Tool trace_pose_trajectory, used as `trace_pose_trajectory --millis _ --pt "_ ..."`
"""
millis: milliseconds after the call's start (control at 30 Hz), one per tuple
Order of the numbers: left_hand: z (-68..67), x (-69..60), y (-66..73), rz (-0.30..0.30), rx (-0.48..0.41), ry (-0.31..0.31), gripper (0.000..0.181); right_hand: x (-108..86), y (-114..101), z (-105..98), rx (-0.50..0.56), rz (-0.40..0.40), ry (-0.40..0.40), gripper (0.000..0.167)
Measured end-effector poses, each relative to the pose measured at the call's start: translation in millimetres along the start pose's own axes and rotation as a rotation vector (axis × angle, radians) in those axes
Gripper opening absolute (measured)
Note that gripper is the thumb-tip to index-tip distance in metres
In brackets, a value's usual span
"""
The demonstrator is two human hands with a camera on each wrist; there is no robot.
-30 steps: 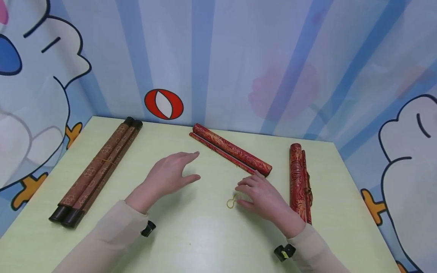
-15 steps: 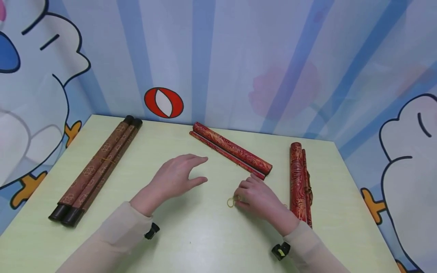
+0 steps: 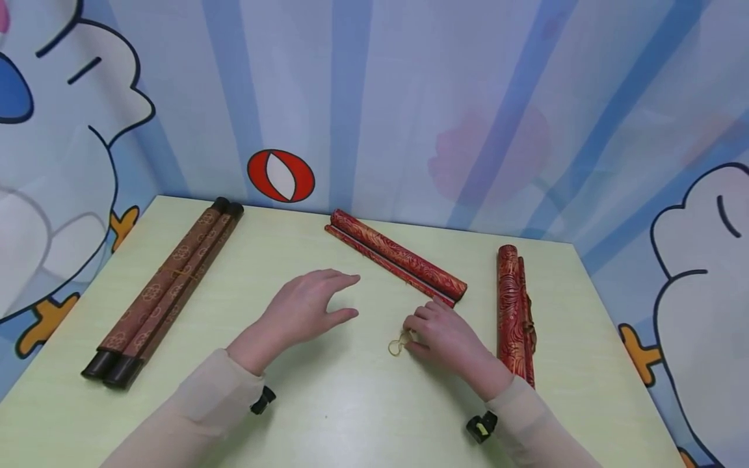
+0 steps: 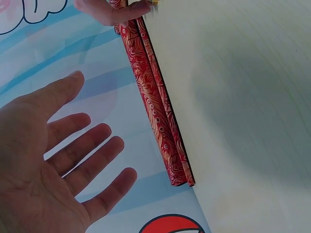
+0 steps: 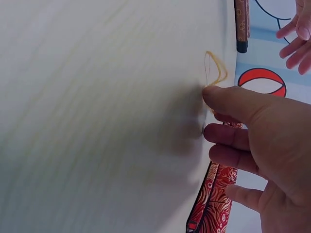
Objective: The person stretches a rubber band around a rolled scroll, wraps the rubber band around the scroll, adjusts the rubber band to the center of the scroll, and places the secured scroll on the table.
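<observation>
Thumb and forefinger of my right hand (image 3: 447,338) pinch a thin yellow rubber band (image 3: 396,347) at the table surface; its free loop shows beyond the thumb in the right wrist view, also as a rubber band (image 5: 221,68). My left hand (image 3: 298,307) hovers over the middle of the table with its fingers spread and nothing in them, as the left hand (image 4: 53,160) shows in its wrist view. Behind both hands lies a red and gold patterned scroll (image 3: 398,253), rolled up with a thinner roll alongside and no tie visible. Its near end is close to my right fingers.
Another red scroll (image 3: 510,312), tied with a cord, lies at the right, partly behind my right wrist. At the left lies a brown patterned double-rolled scroll (image 3: 166,286) with black ends and a thin tie. A cartoon-printed backdrop (image 3: 380,117) borders the pale table (image 3: 351,416).
The right fingers have closed on the rubber band, which they were only beside one second ago. My left hand has drifted slightly right and nearer. The scrolls have stayed put.
</observation>
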State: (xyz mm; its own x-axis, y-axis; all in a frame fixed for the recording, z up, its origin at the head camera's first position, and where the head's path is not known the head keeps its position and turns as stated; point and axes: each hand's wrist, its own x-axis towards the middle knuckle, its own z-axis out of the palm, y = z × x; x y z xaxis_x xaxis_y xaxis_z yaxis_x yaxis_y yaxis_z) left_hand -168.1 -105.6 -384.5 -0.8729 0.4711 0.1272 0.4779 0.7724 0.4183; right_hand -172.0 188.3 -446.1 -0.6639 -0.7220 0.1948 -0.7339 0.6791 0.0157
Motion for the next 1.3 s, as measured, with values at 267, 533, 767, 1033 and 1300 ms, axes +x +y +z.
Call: trace_pose_trajectory --millis 267,533,767,1033,1300 --pt "3.6 0.6 0.6 -0.012 0.011 -0.018 0.061 1.0 3.0 2.0 0.025 -0.003 0.028 0.014" --pt "6.6 0.1 2.3 -0.014 0.008 -0.027 0.060 2.8 3.3 0.8 0.061 -0.030 0.069 0.016" --pt "7.3 2.6 5.9 0.007 -0.002 -0.001 0.060 10.6 2.3 -20.8 0.169 0.026 0.144 0.013" --pt "5.4 6.6 19.0 0.001 -0.053 0.001 0.060 18.0 8.0 -52.0 0.305 0.087 0.244 0.012" --pt "9.9 11.3 31.4 0.042 -0.184 0.045 0.055 21.9 8.7 -77.1 0.396 0.067 0.362 0.014"
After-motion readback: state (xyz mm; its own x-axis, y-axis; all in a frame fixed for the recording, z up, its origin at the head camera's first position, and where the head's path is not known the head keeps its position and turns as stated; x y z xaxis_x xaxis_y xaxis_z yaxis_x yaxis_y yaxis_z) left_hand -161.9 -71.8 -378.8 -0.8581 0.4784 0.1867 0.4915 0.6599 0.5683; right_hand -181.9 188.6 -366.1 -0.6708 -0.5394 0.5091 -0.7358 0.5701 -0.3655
